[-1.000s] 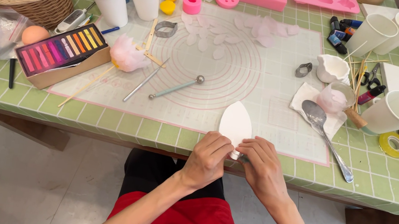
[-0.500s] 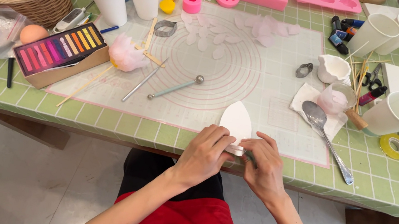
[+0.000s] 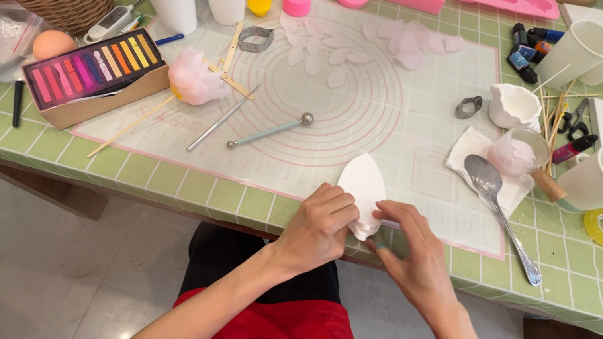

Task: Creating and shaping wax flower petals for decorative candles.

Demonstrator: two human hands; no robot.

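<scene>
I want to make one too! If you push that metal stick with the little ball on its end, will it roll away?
Probably a bit. The ball tool looks round and thin, and it lies loose on the smooth mat, so a sideways push would likely roll it. The ball end is wider, so it may curve rather than roll straight. It looks stiff and light.

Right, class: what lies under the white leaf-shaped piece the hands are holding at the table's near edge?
Under the white leaf-shaped piece lies the translucent work mat on the green tiled table. The left hand and right hand cover its lower end, so anything beneath that part is hidden.
</scene>
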